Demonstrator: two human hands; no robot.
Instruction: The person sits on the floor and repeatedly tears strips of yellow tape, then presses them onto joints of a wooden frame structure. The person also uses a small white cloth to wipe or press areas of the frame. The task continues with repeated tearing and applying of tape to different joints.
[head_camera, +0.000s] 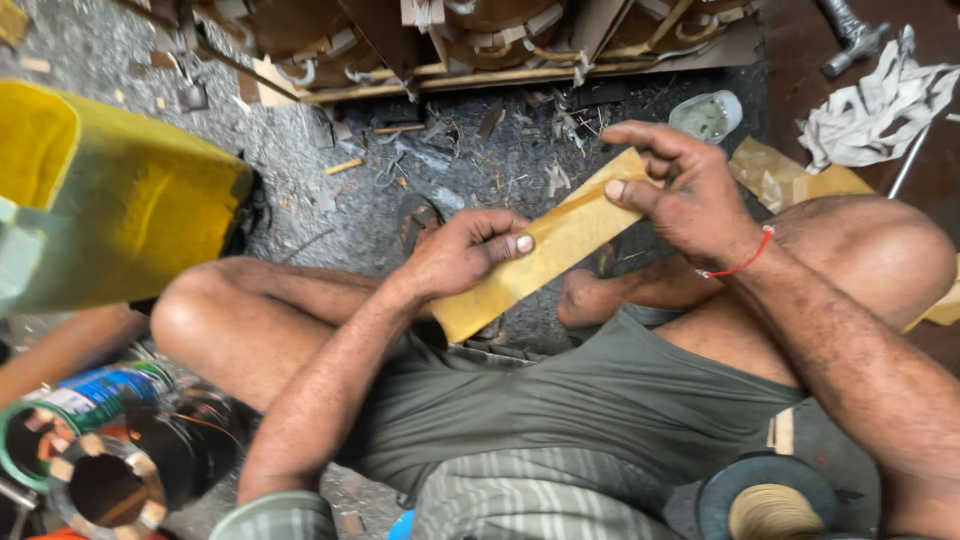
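Note:
Both my hands hold one long yellow strip of stiff paper (545, 250) slantwise over my crossed legs. My left hand (462, 250) grips its lower half, thumb pressed flat on top. My right hand (680, 190) pinches the upper end between thumb and fingers; a red thread circles that wrist. I sit on a grey gritty floor (330, 190) strewn with scraps.
A yellow container (130, 200) lies at left. Round metal motor parts (100, 470) sit at lower left. Wooden pieces (450, 50) are stacked at the top. Crumpled white paper (875, 100), more yellow sheets (790, 180), a small pale dish (708, 114) and a spool (770, 505) lie at right.

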